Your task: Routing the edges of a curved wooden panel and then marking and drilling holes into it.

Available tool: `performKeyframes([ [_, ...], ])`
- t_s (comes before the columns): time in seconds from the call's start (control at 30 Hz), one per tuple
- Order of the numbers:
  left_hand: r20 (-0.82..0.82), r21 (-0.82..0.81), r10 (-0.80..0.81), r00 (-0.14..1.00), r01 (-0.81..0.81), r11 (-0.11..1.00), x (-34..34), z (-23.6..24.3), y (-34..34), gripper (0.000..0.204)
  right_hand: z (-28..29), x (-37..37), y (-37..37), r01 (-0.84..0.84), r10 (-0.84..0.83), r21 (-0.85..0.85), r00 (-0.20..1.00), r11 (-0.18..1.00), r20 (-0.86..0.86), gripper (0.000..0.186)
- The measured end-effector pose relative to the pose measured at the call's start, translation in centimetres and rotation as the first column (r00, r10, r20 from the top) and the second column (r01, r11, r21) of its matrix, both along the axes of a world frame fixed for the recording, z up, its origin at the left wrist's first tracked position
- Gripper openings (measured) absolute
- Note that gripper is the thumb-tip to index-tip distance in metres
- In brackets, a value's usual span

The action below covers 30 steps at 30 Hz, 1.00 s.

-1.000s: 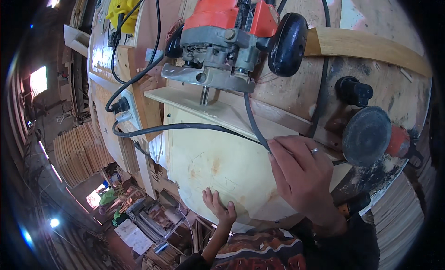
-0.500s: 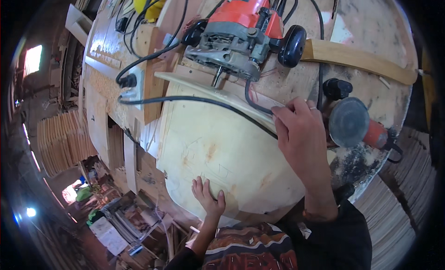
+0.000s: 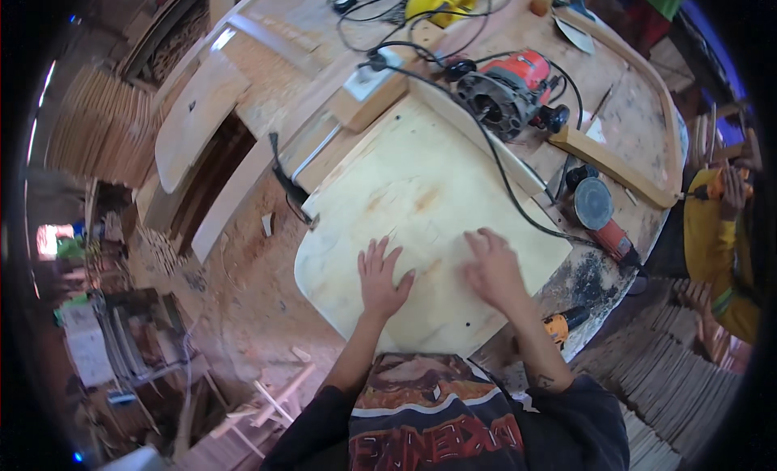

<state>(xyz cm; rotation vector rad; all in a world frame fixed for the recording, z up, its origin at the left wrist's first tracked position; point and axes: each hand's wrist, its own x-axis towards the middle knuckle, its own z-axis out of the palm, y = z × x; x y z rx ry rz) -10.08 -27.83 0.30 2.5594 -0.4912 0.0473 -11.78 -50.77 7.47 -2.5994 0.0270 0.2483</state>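
Observation:
My left hand [image 3: 382,281] lies flat with spread fingers on a pale wooden board [image 3: 364,196] with faint pencil marks and brownish stains. Farther right, my right hand [image 3: 495,275] is over the same board, its fingers loosely stretched out and slightly blurred; nothing shows in it. Beyond the hands, a thin wooden strip [image 3: 477,135] stands on edge along the board's far side. A black cable [image 3: 503,165] crosses over that strip and the board's right corner. Behind it, a red and grey router [image 3: 510,95] with black knobs rests on its side.
To the right lie a red angle grinder [image 3: 617,243] with a grey disc and a yellow drill [image 3: 557,328]. A power outlet [image 3: 371,81] sits on a wooden block at the far left corner. A curved wooden frame [image 3: 615,170] lies beyond. At far right, another person's hand [image 3: 732,188] holds an orange drill.
My right hand has left the strip and cable and come back over the board. My left hand stays flat on the board. The view has shifted, showing more of the bench.

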Motion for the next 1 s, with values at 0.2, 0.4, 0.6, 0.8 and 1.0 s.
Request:
performKeyframes([
  [0.2,0.095,-0.121,0.416,0.904,-0.404,0.907,-6.5,-1.1,7.8,0.058,-5.6,-6.0,7.9,0.020,-0.016,-0.117,0.999,0.993,0.040,0.070],
  [0.4,-0.730,-0.512,0.308,0.610,-0.787,0.343,-9.4,-5.0,10.2,0.071,-7.4,-5.8,10.0,0.142,-0.100,-0.226,0.977,0.964,0.189,0.072],
  [0.6,-0.639,-0.507,0.207,0.741,-0.608,0.611,-9.3,-5.9,11.0,0.078,-6.3,-5.9,10.8,0.209,-0.161,-0.266,0.969,0.941,0.190,0.064],
  [0.8,-0.576,-0.596,0.082,0.814,-0.486,0.639,-7.2,-4.9,16.9,0.075,-7.1,-12.5,13.8,0.492,-0.425,-0.045,0.792,0.870,0.438,0.062],
  [1.0,-0.567,-0.659,-0.096,0.818,-0.380,0.649,1.5,-6.2,18.4,0.068,-11.5,-21.5,17.7,0.858,-0.883,0.406,0.422,0.316,-0.207,0.042],
])
